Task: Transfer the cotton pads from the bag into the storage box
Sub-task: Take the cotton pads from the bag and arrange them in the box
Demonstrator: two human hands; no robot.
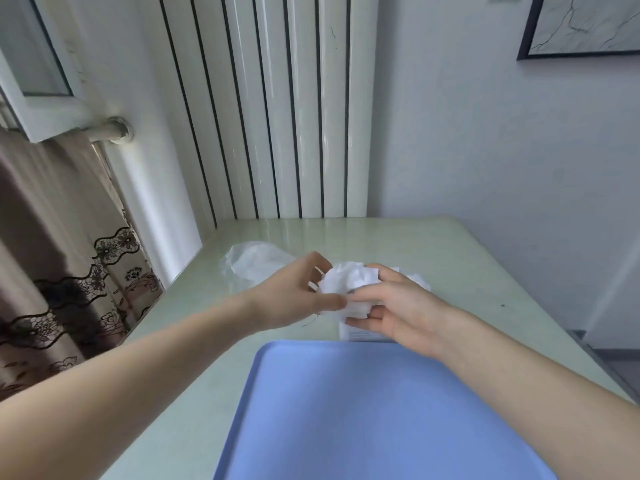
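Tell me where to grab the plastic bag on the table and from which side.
Pinch the plastic bag at its crumpled near-right edge, coming from above with the left hand. It lies slack and flat on the table, so only raised folds offer a hold.

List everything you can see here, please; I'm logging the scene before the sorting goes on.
table: one, pale green, glossy, under everything
tray: one, blue, near edge of the table, nothing on its visible part
plastic bag: one, clear, crumpled, far left of the table, behind the left hand
cotton pads: a bunch, count unclear, white, held between both hands
storage box: one, pale, mostly hidden under the right hand, just beyond the tray
radiator: one, white, on the wall behind the table
curtain: one, brown with lace trim, left
framed picture: one, dark frame, top right wall
left hand: fingers on the pads
right hand: fingers on the pads
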